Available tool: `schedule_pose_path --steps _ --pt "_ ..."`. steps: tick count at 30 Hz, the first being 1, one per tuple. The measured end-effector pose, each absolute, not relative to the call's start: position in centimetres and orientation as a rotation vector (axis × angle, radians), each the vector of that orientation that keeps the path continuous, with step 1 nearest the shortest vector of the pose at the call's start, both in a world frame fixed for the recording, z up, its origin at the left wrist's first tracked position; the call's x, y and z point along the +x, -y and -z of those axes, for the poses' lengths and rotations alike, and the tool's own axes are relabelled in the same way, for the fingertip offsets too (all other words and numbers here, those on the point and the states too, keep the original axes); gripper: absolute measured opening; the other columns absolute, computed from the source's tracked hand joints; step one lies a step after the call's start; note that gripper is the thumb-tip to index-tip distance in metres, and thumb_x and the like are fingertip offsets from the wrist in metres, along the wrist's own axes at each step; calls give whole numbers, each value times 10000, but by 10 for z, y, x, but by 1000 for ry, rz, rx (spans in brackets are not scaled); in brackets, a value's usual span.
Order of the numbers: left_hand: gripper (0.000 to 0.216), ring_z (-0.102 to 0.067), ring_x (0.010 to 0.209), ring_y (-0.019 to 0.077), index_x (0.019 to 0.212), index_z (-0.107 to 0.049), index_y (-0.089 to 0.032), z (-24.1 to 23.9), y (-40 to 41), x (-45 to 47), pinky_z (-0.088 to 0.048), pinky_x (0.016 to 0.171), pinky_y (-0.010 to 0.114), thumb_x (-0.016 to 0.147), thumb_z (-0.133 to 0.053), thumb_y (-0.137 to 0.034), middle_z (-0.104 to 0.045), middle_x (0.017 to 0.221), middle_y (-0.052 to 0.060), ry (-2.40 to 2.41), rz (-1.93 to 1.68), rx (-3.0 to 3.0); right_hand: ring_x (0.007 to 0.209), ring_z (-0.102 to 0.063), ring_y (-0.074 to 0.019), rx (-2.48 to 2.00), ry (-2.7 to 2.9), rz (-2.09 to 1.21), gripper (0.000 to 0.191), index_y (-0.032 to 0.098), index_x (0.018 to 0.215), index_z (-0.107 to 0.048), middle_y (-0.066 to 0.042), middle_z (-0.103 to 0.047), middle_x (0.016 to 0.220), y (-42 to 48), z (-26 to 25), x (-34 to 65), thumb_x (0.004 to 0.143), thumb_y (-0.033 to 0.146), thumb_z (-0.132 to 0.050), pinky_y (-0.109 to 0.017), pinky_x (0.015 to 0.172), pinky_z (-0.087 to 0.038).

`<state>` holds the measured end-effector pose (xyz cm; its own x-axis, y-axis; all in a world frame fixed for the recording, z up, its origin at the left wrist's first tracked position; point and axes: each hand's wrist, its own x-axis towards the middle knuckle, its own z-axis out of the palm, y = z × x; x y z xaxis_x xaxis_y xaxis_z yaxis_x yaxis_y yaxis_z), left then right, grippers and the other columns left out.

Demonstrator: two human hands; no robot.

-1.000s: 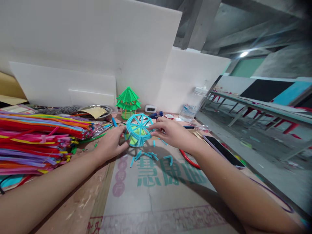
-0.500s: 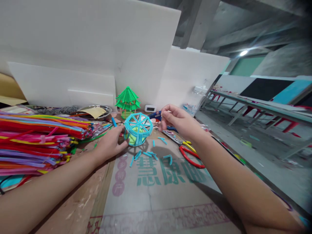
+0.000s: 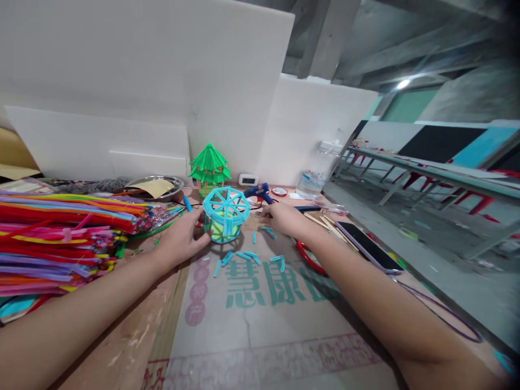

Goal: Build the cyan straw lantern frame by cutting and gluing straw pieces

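My left hand [image 3: 181,238] is closed on the side of a round cyan pipe-cleaner frame [image 3: 225,212] with spokes across its top and a yellow-green core, standing upright on the printed cardboard mat [image 3: 264,314]. My right hand [image 3: 284,218] is down at the table just right of the frame, palm down. Its fingers are bunched together by several short cyan pipe-cleaner pieces [image 3: 247,254]. What the fingertips pinch is hidden.
A thick pile of coloured pipe cleaners [image 3: 60,233] fills the left. Behind the frame stand a green pagoda model [image 3: 209,168], a metal dish [image 3: 158,187] and a blue glue gun [image 3: 258,192]. Red-handled pliers [image 3: 306,259], wooden sticks [image 3: 327,222], a phone [image 3: 368,246] and a water bottle [image 3: 314,179] lie right.
My right hand left the frame's top, rose with pinched fingers, then dropped to the table beside the cyan pieces. The left hand set the tilted frame upright and kept hold.
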<state>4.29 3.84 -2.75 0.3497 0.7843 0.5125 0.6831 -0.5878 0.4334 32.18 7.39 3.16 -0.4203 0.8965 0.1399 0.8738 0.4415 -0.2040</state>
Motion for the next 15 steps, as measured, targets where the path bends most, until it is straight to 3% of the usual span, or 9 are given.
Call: schedule_pose_path --steps 2,6,9,11,15 --pt "363 -602 950 255 1114 -552 -185 28 -39 42 -488 821 361 770 -558 -302 -638 1053 90 -1340 -1061 2452 664 -565 -168 -1579 2407 -42 212 149 820 -700 -82 -676 754 -77 -41 334 851 259 -521 -249 571 -333" --pt "402 -611 945 257 1147 -539 -180 32 -41 40 -496 817 370 763 -567 -297 -642 1056 95 -1348 -1077 2409 592 -558 -150 -1637 2296 -174 259 156 867 -691 -56 -683 691 -85 -63 368 867 198 -436 -246 583 -369" --pt "414 -623 916 248 1160 -533 -186 36 -44 39 -507 793 364 762 -569 -292 -651 1041 91 -1358 -1096 2344 583 -544 -148 -1741 2254 -158 200 158 848 -715 -46 -675 670 -86 -78 388 818 251 -541 -249 579 -364" --pt "404 -629 900 242 1151 -537 -187 38 -45 39 -511 781 359 762 -567 -292 -655 1035 88 -1364 -1112 2302 545 -500 -145 -1808 2182 -15 241 161 804 -738 -25 -620 583 -82 -86 395 794 351 -590 -261 553 -330" --pt "368 -632 895 241 1105 -554 -187 35 -44 40 -509 790 355 760 -566 -312 -658 1022 78 -1369 -1095 2245 435 -391 -127 -1834 1935 87 371 150 833 -754 30 -416 404 -72 -102 401 840 428 -508 -273 510 -270"
